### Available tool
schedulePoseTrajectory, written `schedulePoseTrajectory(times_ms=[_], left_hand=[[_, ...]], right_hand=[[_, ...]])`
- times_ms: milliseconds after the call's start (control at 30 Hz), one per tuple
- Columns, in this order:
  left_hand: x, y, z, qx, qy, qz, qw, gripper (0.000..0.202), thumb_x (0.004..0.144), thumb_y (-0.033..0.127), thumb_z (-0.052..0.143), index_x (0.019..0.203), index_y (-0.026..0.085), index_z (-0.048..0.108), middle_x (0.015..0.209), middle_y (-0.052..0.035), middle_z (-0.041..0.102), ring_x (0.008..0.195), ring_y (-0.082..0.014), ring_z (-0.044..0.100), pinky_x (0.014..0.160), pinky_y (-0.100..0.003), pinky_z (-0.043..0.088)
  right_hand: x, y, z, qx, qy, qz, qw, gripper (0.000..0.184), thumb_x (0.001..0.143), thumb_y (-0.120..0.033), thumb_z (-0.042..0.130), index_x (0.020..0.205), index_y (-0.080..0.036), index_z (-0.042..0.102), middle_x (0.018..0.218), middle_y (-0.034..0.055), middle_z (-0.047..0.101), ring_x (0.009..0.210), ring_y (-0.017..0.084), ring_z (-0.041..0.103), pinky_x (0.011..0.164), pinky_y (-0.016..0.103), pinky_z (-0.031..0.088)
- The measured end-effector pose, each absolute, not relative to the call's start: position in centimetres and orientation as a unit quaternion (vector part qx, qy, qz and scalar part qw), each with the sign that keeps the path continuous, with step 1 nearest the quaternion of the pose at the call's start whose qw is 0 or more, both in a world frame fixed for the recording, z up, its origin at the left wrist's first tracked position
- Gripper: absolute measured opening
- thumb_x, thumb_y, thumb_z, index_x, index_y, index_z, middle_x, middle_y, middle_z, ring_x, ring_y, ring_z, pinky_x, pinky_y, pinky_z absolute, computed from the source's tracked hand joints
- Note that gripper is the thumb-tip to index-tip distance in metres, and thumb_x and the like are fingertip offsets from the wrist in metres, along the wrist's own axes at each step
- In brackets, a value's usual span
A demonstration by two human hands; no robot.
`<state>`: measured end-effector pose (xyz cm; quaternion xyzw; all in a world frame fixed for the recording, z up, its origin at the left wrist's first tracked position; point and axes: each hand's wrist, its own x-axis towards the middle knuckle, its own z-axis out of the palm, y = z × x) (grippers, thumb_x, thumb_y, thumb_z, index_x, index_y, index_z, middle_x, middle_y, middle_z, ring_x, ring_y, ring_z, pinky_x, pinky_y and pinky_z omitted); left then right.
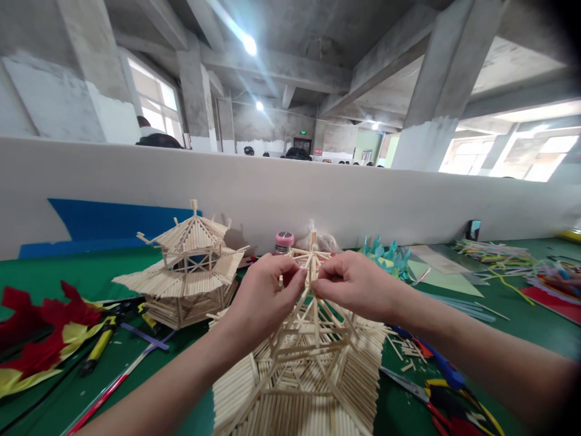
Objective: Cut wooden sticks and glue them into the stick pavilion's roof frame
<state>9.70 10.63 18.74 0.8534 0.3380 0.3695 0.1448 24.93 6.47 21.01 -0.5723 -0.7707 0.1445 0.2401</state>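
A pagoda model of thin wooden sticks (295, 402) stands right in front of me, its upper roof a bare frame of sticks meeting at a short post. Both hands are at that peak. My left hand (272, 287) pinches with thumb and forefinger just left of the post. Close on the other side, my right hand (347, 284) is also closed in a pinch, its fingertips against the roof sticks. Whatever lies between the fingertips is too small and covered to make out. Behind my left forearm sits a second stick pagoda (195, 266) with its roofs covered.
Scissors (411, 384), a blue-handled tool (447, 363) and cut stick pieces (408, 350) lie to the right. A pink-lidded bottle (284, 241) stands behind the model. Red and yellow craft pieces (54, 330) lie left. A white partition (254, 188) borders the green table (181, 372).
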Motion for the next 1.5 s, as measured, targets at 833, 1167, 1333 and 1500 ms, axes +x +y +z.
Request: schedulePoseTrajectory(times_ms=[833,1167,1333,1500], left_hand=[[8.4,10.2,18.6,0.857,0.294,0.412,0.099,0.017,0.077,0.024,0.048,0.091,0.018,0.056,0.077,-0.0023,0.054,0.075,-0.0153,0.047,0.069,-0.031,0.037],[7.8,9.2,18.7,0.906,0.184,0.381,0.023,0.025,0.076,0.014,0.048,0.1,0.022,0.053,0.084,-0.0034,0.051,0.079,-0.0168,0.042,0.069,-0.033,0.035],[8.0,8.8,19.4,0.91,0.197,0.362,-0.039,0.017,0.077,0.015,0.047,0.089,0.02,0.058,0.081,-0.0032,0.051,0.078,-0.0171,0.039,0.069,-0.033,0.033],[8.1,9.3,20.3,0.926,0.203,0.3,-0.111,0.018,0.08,0.015,0.043,0.085,0.023,0.058,0.078,-0.0017,0.052,0.079,-0.0182,0.038,0.069,-0.034,0.029]], right_hand=[[24.8,6.0,20.6,-0.548,-0.782,0.12,0.271,0.024,0.072,-0.02,0.043,0.049,-0.018,0.036,0.048,-0.005,0.035,0.045,0.007,0.03,0.043,0.022,0.024],[25.4,5.2,21.1,-0.557,-0.754,0.14,0.318,0.025,0.078,-0.026,0.042,0.054,-0.018,0.04,0.05,-0.0055,0.034,0.046,0.007,0.028,0.041,0.022,0.022],[26.5,5.7,20.6,-0.544,-0.731,0.146,0.385,0.016,0.079,-0.025,0.043,0.067,-0.018,0.051,0.055,-0.0048,0.041,0.05,0.008,0.034,0.044,0.021,0.029],[26.9,6.5,19.7,-0.516,-0.741,0.069,0.425,0.012,0.078,-0.02,0.045,0.085,-0.02,0.055,0.067,-0.0017,0.051,0.059,0.01,0.045,0.054,0.023,0.037]])
